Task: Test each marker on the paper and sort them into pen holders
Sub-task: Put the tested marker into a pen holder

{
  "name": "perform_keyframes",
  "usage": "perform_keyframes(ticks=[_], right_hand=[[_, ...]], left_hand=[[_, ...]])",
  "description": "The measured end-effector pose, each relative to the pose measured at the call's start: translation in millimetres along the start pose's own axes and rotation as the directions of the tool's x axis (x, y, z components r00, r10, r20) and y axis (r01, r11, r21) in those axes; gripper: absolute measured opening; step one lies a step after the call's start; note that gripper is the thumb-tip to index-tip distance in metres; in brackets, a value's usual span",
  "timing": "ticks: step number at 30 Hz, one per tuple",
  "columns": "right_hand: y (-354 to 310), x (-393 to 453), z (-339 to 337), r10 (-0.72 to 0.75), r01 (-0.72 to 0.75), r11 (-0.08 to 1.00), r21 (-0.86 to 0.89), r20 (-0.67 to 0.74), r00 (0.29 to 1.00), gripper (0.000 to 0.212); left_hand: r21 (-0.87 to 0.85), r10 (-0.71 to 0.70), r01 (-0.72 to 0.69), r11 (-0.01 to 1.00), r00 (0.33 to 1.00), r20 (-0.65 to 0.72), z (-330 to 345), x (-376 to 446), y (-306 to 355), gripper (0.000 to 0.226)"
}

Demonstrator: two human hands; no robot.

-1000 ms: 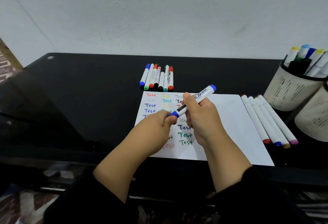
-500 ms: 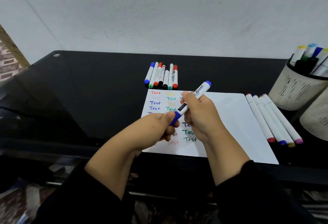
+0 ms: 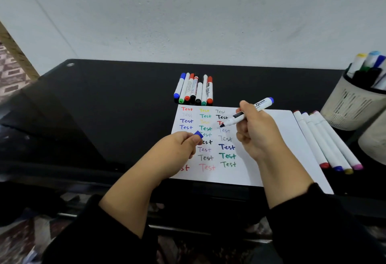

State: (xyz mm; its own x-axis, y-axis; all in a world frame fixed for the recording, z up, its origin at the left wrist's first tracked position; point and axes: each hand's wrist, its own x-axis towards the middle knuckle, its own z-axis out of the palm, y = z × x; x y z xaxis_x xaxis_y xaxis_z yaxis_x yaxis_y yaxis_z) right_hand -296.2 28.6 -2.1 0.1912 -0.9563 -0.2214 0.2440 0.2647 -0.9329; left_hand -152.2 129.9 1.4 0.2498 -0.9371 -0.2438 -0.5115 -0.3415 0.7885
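A white marker (image 3: 246,113) with a blue end sits at the center right of the frame, gripped in the curled fingers of the right hand (image 3: 255,132). It is tilted, its dark bare tip pointing down and left just above the paper (image 3: 275,148). Half a second ago the marker was still capped and both hands held it together; now the cap is off and the hands have drawn apart. The left hand (image 3: 179,144), just left of center, pinches the small blue cap (image 3: 198,134) between thumb and fingertips.

The paper lies flat on a black glossy table (image 3: 104,107) and carries columns of the handwritten word "Test" in red, yellow, green, blue, black and pink.

Above the paper, touching side by side, lies a row of seven short markers (image 3: 194,90) with blue, green, red and black caps. Along the paper's right edge lie four long white markers (image 3: 325,140) with red, blue, yellow and pink ends. At the right edge of the frame stands a cream slotted pen holder (image 3: 351,104) with several markers upright in it. A second pen holder (image 3: 373,140) is partly cut off just below it.
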Motion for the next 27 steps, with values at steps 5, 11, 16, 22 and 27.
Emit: perform_keyframes(ticks=[5, 11, 16, 22, 27], right_hand=[[1.7, -5.8, -4.7, 0.001, -0.002, 0.999, -0.047, -0.018, 1.000, 0.027], [9.5, -27.7, -22.5, -0.085, 0.080, 0.986, -0.143, -0.030, 0.996, 0.024], [15.7, -47.6, -32.6, -0.180, 0.142, 0.949, -0.283, -0.113, 0.977, 0.026], [28.2, -64.1, -42.5, -0.345, 0.252, 0.872, -0.420, -0.161, 0.925, 0.035], [34.8, -63.6, -37.1, -0.363, 0.271, 0.819, -0.506, -0.091, 0.927, 0.032]], left_hand=[[0.096, 0.003, 0.003, 0.995, 0.998, -0.064, 4.6, 5.7, 3.7, 0.026], [0.222, 0.066, -0.045, 0.974, 0.994, -0.089, 5.7, 0.9, -5.5, 0.026], [0.275, 0.115, -0.086, 0.958, 0.989, -0.090, 9.0, -7.3, -5.9, 0.035], [0.289, 0.160, -0.128, 0.949, 0.983, -0.090, 14.0, -12.1, -5.7, 0.037], [0.304, 0.164, -0.137, 0.943, 0.984, -0.064, 18.3, -9.1, -9.2, 0.039]])
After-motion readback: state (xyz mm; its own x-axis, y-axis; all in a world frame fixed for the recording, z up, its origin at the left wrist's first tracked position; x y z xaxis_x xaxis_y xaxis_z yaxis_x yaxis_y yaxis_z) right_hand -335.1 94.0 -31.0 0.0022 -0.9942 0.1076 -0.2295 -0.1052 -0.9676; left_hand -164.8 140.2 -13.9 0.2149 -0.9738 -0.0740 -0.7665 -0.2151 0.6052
